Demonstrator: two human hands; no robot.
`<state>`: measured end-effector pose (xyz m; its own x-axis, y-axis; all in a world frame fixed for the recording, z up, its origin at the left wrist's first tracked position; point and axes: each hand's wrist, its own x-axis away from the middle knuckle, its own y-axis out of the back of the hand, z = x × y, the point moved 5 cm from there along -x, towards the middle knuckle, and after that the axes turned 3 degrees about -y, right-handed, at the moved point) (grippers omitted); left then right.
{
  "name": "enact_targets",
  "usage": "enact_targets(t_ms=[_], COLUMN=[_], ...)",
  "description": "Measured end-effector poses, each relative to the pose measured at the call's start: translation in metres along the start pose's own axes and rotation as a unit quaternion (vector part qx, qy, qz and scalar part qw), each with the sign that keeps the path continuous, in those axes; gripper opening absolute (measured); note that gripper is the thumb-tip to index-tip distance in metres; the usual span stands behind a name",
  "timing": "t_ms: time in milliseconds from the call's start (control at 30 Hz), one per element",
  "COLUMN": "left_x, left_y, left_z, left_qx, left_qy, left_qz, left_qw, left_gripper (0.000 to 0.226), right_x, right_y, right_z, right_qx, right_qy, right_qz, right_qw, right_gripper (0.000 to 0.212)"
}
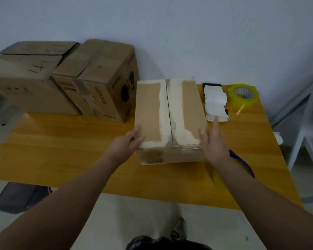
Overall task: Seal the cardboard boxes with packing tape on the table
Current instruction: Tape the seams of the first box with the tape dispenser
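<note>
Cardboard box (pixel 168 120) on the wooden counter (pixel 70 150), right of centre; long axis runs from the person toward the wall, centre seam along that axis; flaps closed, pale torn strips either side of the seam where the paper is stripped; a clear film of tape shows on the near top edge.

Left hand (pixel 127 144) grips the box's near left corner, fingers curled over the top edge; right hand (pixel 215 147) released, fingers spread flat, just beside the box's right side, contact unclear.

Roll of yellowish packing tape (pixel 244 96) lies flat near the counter's far right corner; a dark holder with white paper (pixel 215 103) between it and the box; a second yellow roll with a blue rim (pixel 242 165) partly hidden under the right forearm.

Three more cardboard boxes (pixel 98 82) at the far left against the wall, flaps closed, contents not visible; plain pale wall; white frame at the right edge; pale floor below.
</note>
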<state>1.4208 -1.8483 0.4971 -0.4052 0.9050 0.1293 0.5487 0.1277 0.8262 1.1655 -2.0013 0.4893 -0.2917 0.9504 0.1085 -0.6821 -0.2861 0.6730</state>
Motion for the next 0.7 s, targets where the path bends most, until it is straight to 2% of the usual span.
enact_targets(t_ms=[67,100,167,233,300,367,467,533,700], left_x=[0.011,0.018,0.034,0.051,0.068,0.08,0.088,0.084,0.072], left_y=[-0.003,-0.005,-0.006,-0.005,-0.008,-0.009,-0.002,0.007,0.044], left_z=[-0.007,-0.011,-0.023,-0.036,-0.045,-0.047,-0.043,-0.028,0.055], left_qx=[-0.07,-0.101,-0.14,-0.165,-0.184,-0.174,-0.171,-0.209,-0.322], left_qy=[-0.049,-0.08,-0.15,-0.218,-0.266,-0.286,-0.31,-0.289,-0.101], left_qz=[0.022,0.032,0.025,0.012,0.03,0.055,0.075,0.086,0.103], left_qw=[0.996,0.991,0.978,0.962,0.946,0.941,0.932,0.93,0.936], left_gripper=[0.055,0.055,0.054,0.056,0.06,0.062,0.069,0.075,0.106], right_x=[0.018,0.029,0.05,0.071,0.09,0.1,0.106,0.108,0.101], right_y=[0.002,-0.004,-0.025,-0.051,-0.067,-0.068,-0.063,-0.061,-0.05], right_z=[-0.003,-0.002,0.005,0.017,0.028,0.033,0.029,0.028,0.048], right_qx=[-0.081,-0.122,-0.194,-0.268,-0.324,-0.306,-0.249,-0.213,-0.173], right_qy=[-0.128,-0.175,-0.247,-0.301,-0.316,-0.291,-0.254,-0.25,-0.218], right_qz=[-0.092,-0.105,-0.081,-0.058,-0.071,-0.095,-0.087,-0.062,-0.021], right_qw=[0.984,0.971,0.946,0.913,0.889,0.901,0.931,0.943,0.96], right_gripper=[0.089,0.098,0.107,0.097,0.076,0.062,0.053,0.049,0.034])
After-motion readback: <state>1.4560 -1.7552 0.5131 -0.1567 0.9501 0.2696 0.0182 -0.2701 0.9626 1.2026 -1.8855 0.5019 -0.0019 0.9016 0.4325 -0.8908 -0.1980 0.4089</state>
